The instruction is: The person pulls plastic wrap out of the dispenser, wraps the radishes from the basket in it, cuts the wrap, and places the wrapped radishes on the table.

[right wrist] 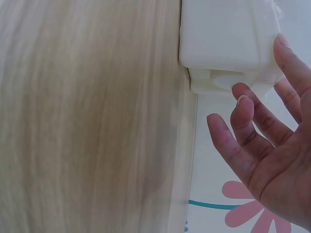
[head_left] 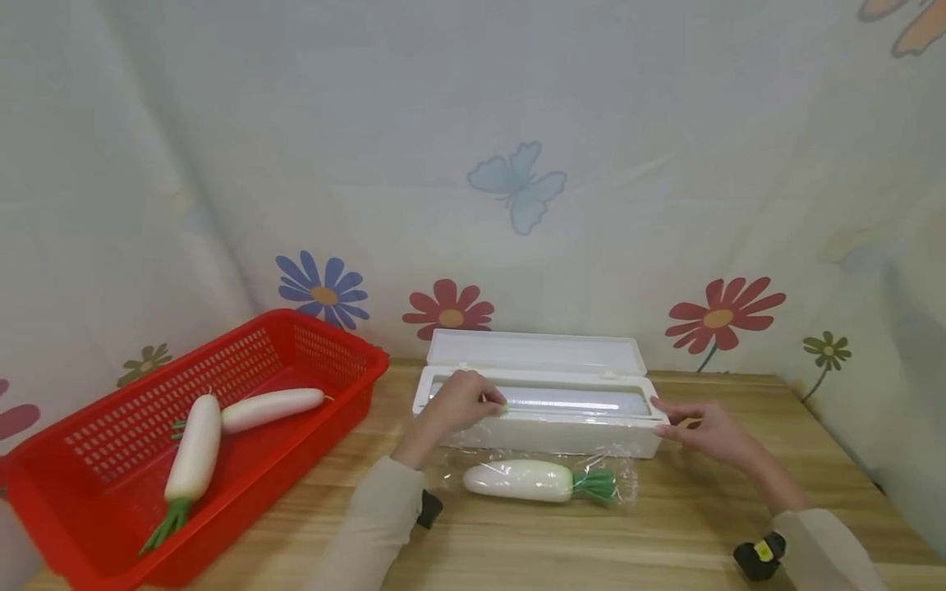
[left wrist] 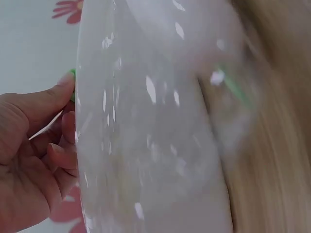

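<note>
A white cling film dispenser box (head_left: 547,433) stands on the table with its lid (head_left: 535,351) raised at the back and a film roll (head_left: 547,400) inside. My left hand (head_left: 461,402) pinches a small green slide cutter (left wrist: 73,85) at the box's front top edge, left of its middle. At the right end, my right hand (head_left: 705,427) holds the box's corner between thumb and finger; its other fingers curl loosely by the end wall in the right wrist view. In front of the box lies a white radish (head_left: 517,480) with green stalks, covered by clear film (head_left: 628,484).
A red plastic basket (head_left: 296,447) sits on the left with two more white radishes, one (head_left: 195,447) leaning on its side and another (head_left: 273,409) behind. A flowered cloth (head_left: 591,271) hangs close behind the box. Wood-grain table (head_left: 591,550) spreads below.
</note>
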A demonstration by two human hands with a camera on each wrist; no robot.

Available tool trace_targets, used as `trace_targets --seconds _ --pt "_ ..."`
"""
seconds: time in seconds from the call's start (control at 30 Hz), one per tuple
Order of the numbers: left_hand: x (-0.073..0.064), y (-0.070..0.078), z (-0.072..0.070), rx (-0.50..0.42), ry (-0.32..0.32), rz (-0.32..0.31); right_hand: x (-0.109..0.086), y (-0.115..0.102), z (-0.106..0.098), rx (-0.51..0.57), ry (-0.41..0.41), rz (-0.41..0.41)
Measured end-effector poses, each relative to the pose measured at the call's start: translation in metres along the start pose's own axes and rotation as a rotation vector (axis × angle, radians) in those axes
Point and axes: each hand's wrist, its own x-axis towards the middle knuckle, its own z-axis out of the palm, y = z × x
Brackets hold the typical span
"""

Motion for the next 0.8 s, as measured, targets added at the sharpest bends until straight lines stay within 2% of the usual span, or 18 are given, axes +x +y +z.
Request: trace_targets --seconds 0.03,0.13,0.27,0.4,0.57,0.73,0.8 --pt "-0.004 -0.007 -0.003 0.006 0.01 0.002 0.0 0.0 0.0 0.001 -0.001 -0.001" --pt "-0.016 -0.027 -0.013 -0.025 0.001 -0.045 -0.001 0.001 -0.002 0.0 -0.002 0.003" --pt "-0.029 -0.043 -0.027 -0.066 0.001 -0.113 -0.001 0.003 -0.003 -0.005 -0.003 0.003" --pt "-0.037 -0.05 -0.036 -0.022 0.032 -0.104 -0.001 0.006 -0.003 -0.004 -0.002 0.004" --pt "-0.043 -0.052 -0.039 -0.009 0.072 -0.076 0.0 0.007 -0.001 0.002 -0.001 -0.014" --pt "-0.048 -0.053 -0.04 0.019 0.087 -0.088 -0.001 0.004 -0.001 0.005 -0.004 -0.014" --pt "-0.051 -0.053 -0.041 0.02 0.095 -0.125 0.0 0.003 -0.002 0.005 -0.002 -0.016"
